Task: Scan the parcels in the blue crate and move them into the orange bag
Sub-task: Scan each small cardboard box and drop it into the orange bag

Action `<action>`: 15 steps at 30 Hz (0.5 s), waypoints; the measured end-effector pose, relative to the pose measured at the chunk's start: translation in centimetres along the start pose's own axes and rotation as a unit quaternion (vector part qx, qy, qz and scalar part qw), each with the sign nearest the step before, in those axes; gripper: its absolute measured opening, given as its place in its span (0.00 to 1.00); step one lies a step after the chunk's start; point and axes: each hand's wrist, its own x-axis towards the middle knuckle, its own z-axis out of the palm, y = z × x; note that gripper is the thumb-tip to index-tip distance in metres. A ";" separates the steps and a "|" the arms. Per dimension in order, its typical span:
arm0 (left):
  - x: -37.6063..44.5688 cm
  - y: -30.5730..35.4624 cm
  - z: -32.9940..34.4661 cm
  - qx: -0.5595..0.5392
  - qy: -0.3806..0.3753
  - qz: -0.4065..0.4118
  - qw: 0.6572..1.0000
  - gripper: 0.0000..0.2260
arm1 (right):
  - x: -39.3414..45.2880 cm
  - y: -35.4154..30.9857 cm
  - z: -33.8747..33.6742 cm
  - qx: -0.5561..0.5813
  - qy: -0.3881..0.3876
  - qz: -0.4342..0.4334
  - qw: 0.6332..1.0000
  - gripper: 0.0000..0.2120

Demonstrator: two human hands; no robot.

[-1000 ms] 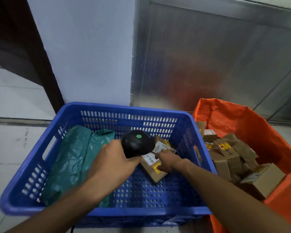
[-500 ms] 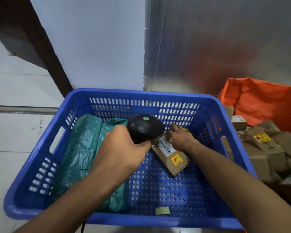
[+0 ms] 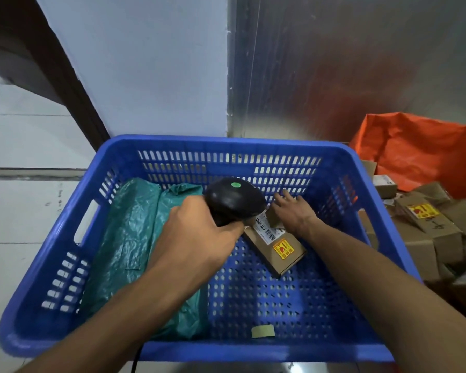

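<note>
My left hand point(image 3: 197, 238) grips the black scanner point(image 3: 234, 201), head over the cardboard parcel point(image 3: 276, 244) lying mid-floor in the blue crate point(image 3: 226, 351). My right hand point(image 3: 293, 214) rests on the parcel's far end, fingers spread flat. Green wrapped parcel point(image 3: 140, 246) lies along the crate's left wall. Orange bag point(image 3: 420, 154) stands just beside the crate's right edge, boxes point(image 3: 428, 227) inside.

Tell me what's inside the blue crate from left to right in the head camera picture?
Green plastic parcel → left hand gripping the black scanner → cardboard box with the right hand resting on its far end.
</note>
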 end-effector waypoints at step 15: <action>-0.4 0.3 -0.8 -0.005 -0.003 0.018 1.000 0.13 | -1.2 2.1 -1.0 0.099 -0.009 0.043 0.994 0.22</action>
